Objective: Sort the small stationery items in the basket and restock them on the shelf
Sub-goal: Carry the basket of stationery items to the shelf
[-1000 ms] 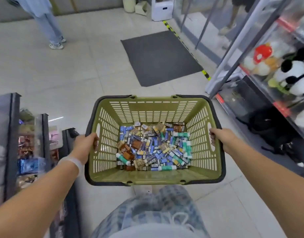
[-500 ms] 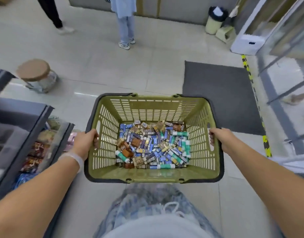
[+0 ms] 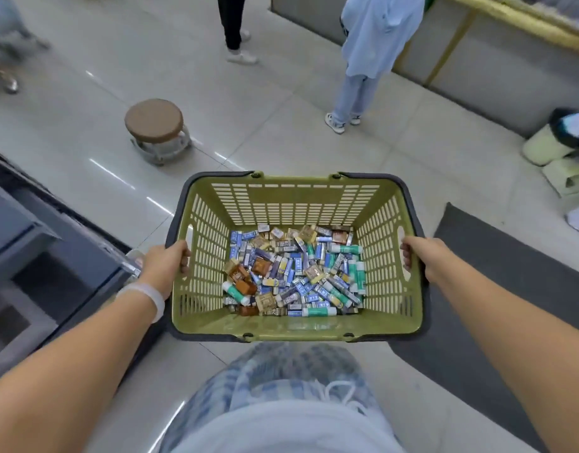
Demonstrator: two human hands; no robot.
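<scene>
The basket [image 3: 291, 204] hangs between both hands; left hand [image 3: 165, 266] and right hand [image 3: 424, 256] each grip a side rim.

The items [image 3: 294, 273] lie in the basket [image 3: 281, 197], held between the left hand [image 3: 165, 264] and right hand [image 3: 424, 256]. A stool [image 3: 154, 120] stands ahead-left, a mat [image 3: 510, 289] right.

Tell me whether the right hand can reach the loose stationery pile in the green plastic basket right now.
Probably not yet: the right hand grips the green plastic basket by its side wall, as does the left hand. The stationery pile itself lies uncovered.
</scene>
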